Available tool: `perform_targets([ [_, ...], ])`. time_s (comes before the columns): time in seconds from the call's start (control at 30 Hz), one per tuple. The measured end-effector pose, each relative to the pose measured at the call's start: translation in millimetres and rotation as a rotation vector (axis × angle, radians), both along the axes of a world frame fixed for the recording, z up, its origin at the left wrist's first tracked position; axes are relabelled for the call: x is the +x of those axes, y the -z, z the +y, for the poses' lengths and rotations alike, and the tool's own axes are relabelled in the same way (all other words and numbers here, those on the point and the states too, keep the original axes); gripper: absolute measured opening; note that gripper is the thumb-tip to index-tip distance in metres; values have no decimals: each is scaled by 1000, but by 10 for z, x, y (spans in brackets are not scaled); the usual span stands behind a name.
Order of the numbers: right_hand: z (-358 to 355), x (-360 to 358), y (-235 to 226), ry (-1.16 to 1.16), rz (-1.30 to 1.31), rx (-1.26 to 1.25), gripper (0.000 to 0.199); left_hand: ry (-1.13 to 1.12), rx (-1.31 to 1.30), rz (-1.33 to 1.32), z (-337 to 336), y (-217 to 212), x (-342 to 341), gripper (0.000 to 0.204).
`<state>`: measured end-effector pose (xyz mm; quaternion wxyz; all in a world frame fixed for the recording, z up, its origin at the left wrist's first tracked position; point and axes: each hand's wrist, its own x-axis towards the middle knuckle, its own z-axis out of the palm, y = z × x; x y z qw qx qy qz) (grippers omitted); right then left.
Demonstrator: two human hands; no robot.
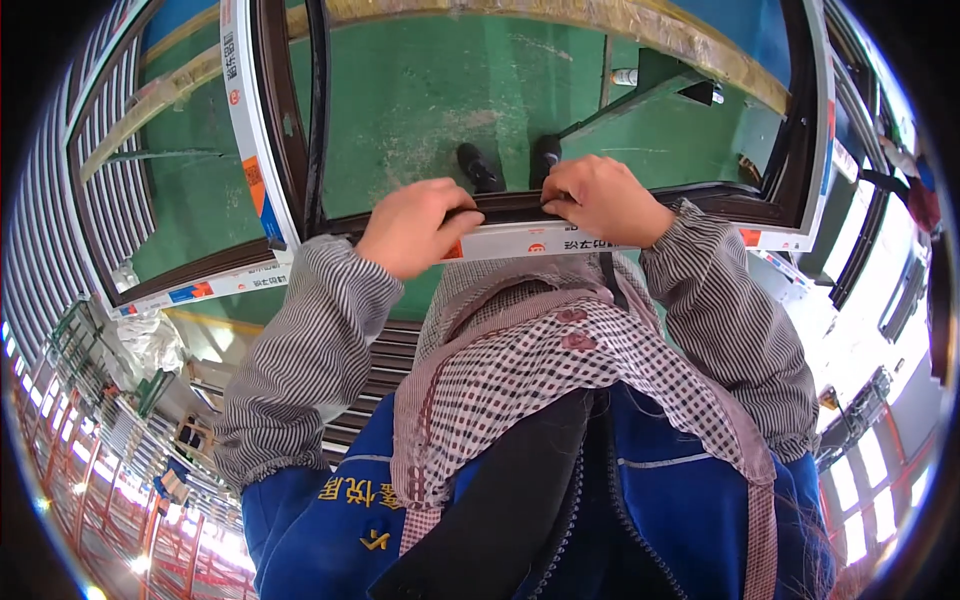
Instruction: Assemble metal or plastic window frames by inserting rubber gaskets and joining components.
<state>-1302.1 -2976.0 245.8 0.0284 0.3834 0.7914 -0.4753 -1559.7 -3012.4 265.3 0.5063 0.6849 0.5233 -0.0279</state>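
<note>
A brown window frame [535, 240], wrapped along its outer face in white printed film, lies in front of me. A black rubber seal strip [708, 193] runs along the inner groove of its near bar, and a length of black strip [318, 100] also follows the left bar. My left hand [418, 226] is closed, thumb and fingers pinching at the strip on the near bar. A short way to the right, my right hand [607, 202] has its fingers curled and pressed onto the same strip. The fingertips partly hide the groove.
A second wrapped frame [205, 285] adjoins on the left. Beneath the frames are tape-wrapped support beams [620, 22], a green stand leg [640, 98] and green floor [430, 90]. A white bottle [625, 77] stands beyond the leg. Stacked dark profiles [865, 240] are at the right.
</note>
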Motion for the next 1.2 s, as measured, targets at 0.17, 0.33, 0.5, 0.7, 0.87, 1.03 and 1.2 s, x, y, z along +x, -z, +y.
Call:
perform_targets([
  [0.17, -47, -80, -118, -30, -41, -108, 27, 95, 274, 50, -261, -42, 166, 43],
  [0.33, -398, -449, -118, -84, -34, 378, 41, 97, 492, 35, -315, 61, 168, 29],
  [0.5, -417, -473, -150, -144, -40, 394, 31, 129, 520, 43, -347, 81, 123, 30],
  [0.7, -469, -720, -197, -16, -22, 303, 47, -35, 480, 141, -475, -14, -288, 47],
  [0.87, -475, -977, -22, -166, 49, 435, 45, 74, 569, 82, -464, 71, -425, 37],
  [1.03, -380, -934, -120, -227, 49, 436, 38, 137, 612, 35, -429, 65, -399, 36],
  [1.2, -291, -278, -198, 5, 59, 235, 31, 28, 465, 95, -417, -132, -258, 40],
])
